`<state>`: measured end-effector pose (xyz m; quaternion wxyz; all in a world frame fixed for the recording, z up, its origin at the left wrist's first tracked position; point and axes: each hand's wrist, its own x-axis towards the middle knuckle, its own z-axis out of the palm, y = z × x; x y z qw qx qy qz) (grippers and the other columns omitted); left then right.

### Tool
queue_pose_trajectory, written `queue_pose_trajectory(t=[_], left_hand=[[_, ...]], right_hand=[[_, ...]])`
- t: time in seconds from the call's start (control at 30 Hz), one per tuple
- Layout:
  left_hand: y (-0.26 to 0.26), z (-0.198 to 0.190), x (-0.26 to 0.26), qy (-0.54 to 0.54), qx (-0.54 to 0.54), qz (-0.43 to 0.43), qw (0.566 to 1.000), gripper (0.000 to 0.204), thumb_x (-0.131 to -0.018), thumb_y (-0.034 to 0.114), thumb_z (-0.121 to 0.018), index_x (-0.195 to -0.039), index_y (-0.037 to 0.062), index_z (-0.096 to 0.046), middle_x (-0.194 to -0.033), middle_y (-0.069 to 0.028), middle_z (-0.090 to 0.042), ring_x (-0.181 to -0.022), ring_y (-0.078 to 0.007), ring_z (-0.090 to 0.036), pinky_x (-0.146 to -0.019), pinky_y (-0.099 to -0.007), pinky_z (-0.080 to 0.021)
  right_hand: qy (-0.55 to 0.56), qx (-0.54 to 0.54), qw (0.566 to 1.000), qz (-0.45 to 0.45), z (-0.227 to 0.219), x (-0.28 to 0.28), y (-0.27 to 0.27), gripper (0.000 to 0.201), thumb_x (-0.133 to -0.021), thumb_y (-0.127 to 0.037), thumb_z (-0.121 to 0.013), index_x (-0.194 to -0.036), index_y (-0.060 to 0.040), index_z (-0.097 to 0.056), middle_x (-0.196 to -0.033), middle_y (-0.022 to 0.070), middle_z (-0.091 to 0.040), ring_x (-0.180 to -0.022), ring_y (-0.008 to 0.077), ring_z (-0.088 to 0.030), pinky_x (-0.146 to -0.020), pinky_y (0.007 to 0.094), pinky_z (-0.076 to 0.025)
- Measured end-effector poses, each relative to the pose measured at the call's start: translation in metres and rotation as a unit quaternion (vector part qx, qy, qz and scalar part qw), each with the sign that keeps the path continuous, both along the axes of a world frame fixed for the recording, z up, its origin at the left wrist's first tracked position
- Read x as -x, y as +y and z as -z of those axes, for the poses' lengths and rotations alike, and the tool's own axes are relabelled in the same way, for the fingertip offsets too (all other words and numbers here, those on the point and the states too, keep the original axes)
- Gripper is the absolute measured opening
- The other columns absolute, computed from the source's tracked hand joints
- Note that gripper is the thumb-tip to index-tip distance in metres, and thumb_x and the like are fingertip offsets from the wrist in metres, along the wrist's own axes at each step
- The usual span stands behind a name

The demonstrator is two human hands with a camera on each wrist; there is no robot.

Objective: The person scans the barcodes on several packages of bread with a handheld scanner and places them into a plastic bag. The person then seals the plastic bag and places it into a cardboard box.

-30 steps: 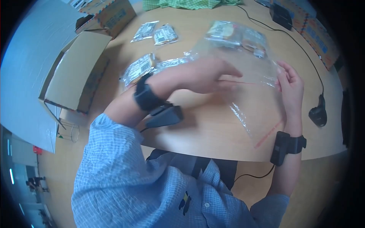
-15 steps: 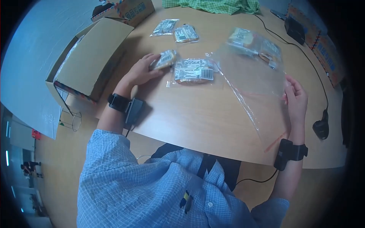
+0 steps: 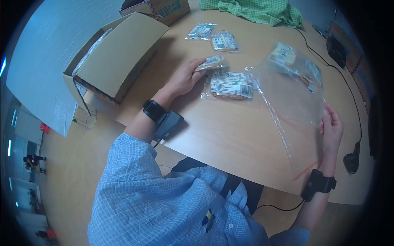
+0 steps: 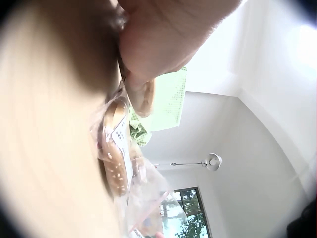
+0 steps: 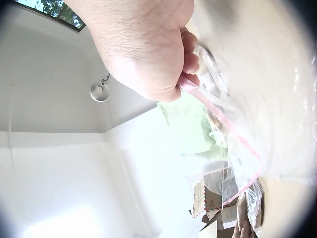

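In the head view my left hand grips a wrapped bun with a barcode label, fingers at its left end. Close beside it lies another wrapped bun, label up; the left wrist view shows sesame seeds on a bun in clear film. My right hand pinches the edge of a large clear zip bag on the right. Its pink seal strip runs from my fingers in the right wrist view, and the mouth gapes. Inside the bag's far end sit wrapped buns.
Two more wrapped packs, one flat pack and one bun pack, lie farther back. An open cardboard box stands at left. Green checked cloth lies at the back. A black cable runs down the right side.
My left hand moved from over the zip bag to the wrapped bun on the left and took hold of it. The right hand keeps its hold on the bag edge. The head view has shifted.
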<state>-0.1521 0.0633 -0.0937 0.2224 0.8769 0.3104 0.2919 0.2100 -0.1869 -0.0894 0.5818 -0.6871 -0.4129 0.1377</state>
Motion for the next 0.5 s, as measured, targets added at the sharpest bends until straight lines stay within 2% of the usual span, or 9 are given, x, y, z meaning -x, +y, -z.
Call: queue_pose_trajectory(t=[0.03,0.07,0.13,0.2,0.27,0.33,0.43,0.47,0.5], left_hand=[[-0.004,-0.001,-0.002,-0.046,0.02,-0.003,0.999,0.034,-0.088,0.015,-0.05,-0.12,0.0021,-0.049,-0.108,-0.0161,-0.057,-0.097,-0.0235,-0.056,-0.086,-0.0318,-0.043],[-0.007,-0.003,-0.003,-0.046,0.02,0.002,0.999,0.034,-0.088,0.015,-0.05,-0.12,0.0021,-0.049,-0.108,-0.0161,-0.057,-0.097,-0.0235,-0.056,-0.086,-0.0318,-0.043],[-0.016,-0.013,0.0,-0.14,0.056,-0.017,0.988,0.032,-0.089,0.013,-0.05,-0.118,0.0012,-0.05,-0.093,-0.0116,-0.06,-0.083,-0.0126,-0.055,-0.077,-0.0261,-0.044],[-0.04,-0.038,0.0,-0.146,-0.03,-0.054,0.987,0.03,-0.089,0.012,-0.05,-0.116,-0.0005,-0.051,-0.084,-0.0055,-0.059,-0.077,-0.0065,-0.049,-0.069,-0.0224,-0.043],[-0.067,-0.06,-0.008,-0.172,0.025,0.056,0.983,0.03,-0.089,0.014,-0.051,-0.114,-0.0013,-0.052,-0.086,-0.0039,-0.06,-0.078,-0.0073,-0.051,-0.066,-0.0224,-0.043],[-0.089,-0.073,-0.019,-0.052,0.074,0.129,0.988,0.032,-0.09,0.02,-0.051,-0.115,-0.0002,-0.052,-0.083,-0.0008,-0.057,-0.073,-0.0063,-0.05,-0.063,-0.0212,-0.043],[-0.114,-0.081,-0.053,0.011,0.4,0.19,0.897,0.039,-0.089,0.026,-0.053,-0.122,0.0052,-0.049,-0.08,0.003,-0.052,-0.066,-0.0034,-0.044,-0.058,-0.0189,-0.041],[-0.113,-0.075,-0.067,0.032,0.476,0.205,0.855,0.041,-0.09,0.024,-0.051,-0.124,0.002,-0.046,-0.088,-0.0004,-0.057,-0.075,-0.0068,-0.053,-0.063,-0.0221,-0.046],[-0.122,-0.068,-0.085,-0.04,0.573,0.179,0.799,0.039,-0.089,0.021,-0.051,-0.121,-0.0011,-0.046,-0.09,-0.0038,-0.059,-0.073,-0.0092,-0.057,-0.062,-0.0221,-0.048]], right_hand=[[0.0,0.001,1.0,0.004,0.0,0.0,-0.001,0.028,-0.088,-0.015,-0.054,-0.113,-0.0021,-0.056,-0.068,-0.0057,-0.052,-0.054,-0.0007,-0.043,-0.046,0.0135,-0.033],[0.003,-0.006,1.0,0.001,0.001,0.0,0.0,0.028,-0.088,-0.015,-0.054,-0.113,-0.0022,-0.056,-0.067,-0.0056,-0.051,-0.053,-0.0005,-0.043,-0.045,0.0138,-0.033],[0.006,-0.014,1.0,0.007,0.0,0.003,0.002,0.028,-0.088,-0.014,-0.054,-0.113,-0.0023,-0.056,-0.066,-0.0056,-0.051,-0.053,-0.0002,-0.043,-0.045,0.014,-0.033],[0.03,0.009,0.999,0.012,-0.007,0.011,0.002,0.027,-0.086,-0.014,-0.056,-0.111,-0.0017,-0.057,-0.064,-0.0054,-0.05,-0.051,0.0007,-0.043,-0.045,0.0149,-0.033],[0.02,-0.003,1.0,0.021,-0.011,0.018,0.004,0.026,-0.085,-0.013,-0.057,-0.109,-0.0011,-0.059,-0.062,-0.0056,-0.049,-0.051,0.0015,-0.043,-0.045,0.0156,-0.034],[0.017,-0.001,1.0,0.008,-0.013,0.02,0.003,0.026,-0.084,-0.012,-0.058,-0.107,0.0001,-0.059,-0.061,-0.0058,-0.05,-0.052,0.0017,-0.045,-0.046,0.0159,-0.035],[0.013,-0.008,1.0,0.006,-0.018,0.02,0.001,0.026,-0.085,-0.012,-0.058,-0.107,0.0014,-0.059,-0.061,-0.0055,-0.051,-0.052,0.0016,-0.045,-0.046,0.0164,-0.036],[0.011,-0.009,1.0,0.013,-0.016,0.019,0.0,0.026,-0.085,-0.012,-0.058,-0.107,0.0014,-0.059,-0.061,-0.0055,-0.051,-0.052,0.0016,-0.045,-0.046,0.0164,-0.036],[0.024,-0.023,0.999,0.007,-0.016,0.017,0.0,0.025,-0.085,-0.013,-0.058,-0.106,0.0021,-0.059,-0.061,-0.005,-0.052,-0.052,0.0017,-0.045,-0.046,0.0168,-0.036]])
